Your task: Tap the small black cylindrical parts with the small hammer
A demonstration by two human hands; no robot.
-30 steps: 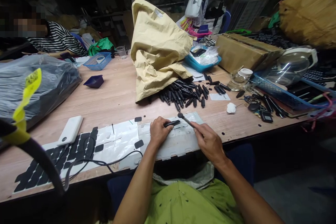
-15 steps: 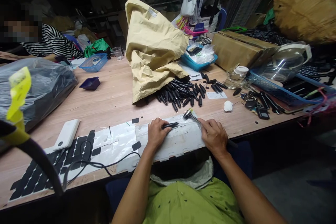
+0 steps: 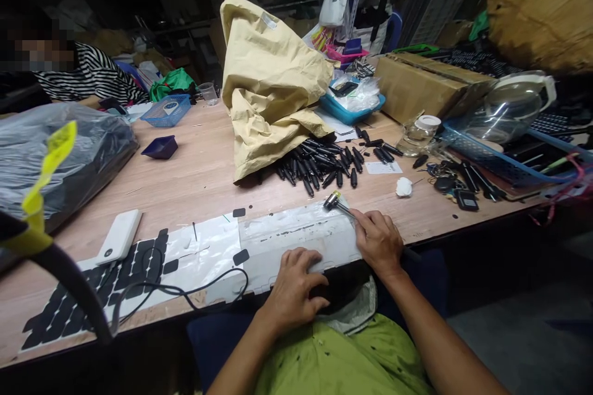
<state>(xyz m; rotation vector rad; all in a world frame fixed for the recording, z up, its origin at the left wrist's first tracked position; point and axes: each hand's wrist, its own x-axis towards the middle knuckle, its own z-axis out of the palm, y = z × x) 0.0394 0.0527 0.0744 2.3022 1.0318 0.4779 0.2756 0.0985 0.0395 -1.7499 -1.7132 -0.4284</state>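
Note:
My right hand (image 3: 377, 241) is closed round the handle of a small hammer (image 3: 332, 201), whose metal head rests on the far edge of a white backing sheet (image 3: 287, 234). My left hand (image 3: 296, 281) sits at the table's front edge above my lap. Its fingers are curled, and whatever they hold is hidden. A pile of black pen-like parts (image 3: 324, 163) spills from a beige paper sack (image 3: 269, 80) just beyond the sheet.
A white power bank (image 3: 118, 236), a sheet of black stickers (image 3: 92, 284) and a black cable (image 3: 185, 290) lie to my left. A black plastic bag (image 3: 60, 148) lies at far left, a person in a striped top (image 3: 92, 77) behind it. A cardboard box (image 3: 417, 89) and blue basket (image 3: 500, 160) crowd the right.
My left hand has pulled back from the white sheet to the table's front edge, and the black part it held no longer shows. My right hand and the hammer stayed put.

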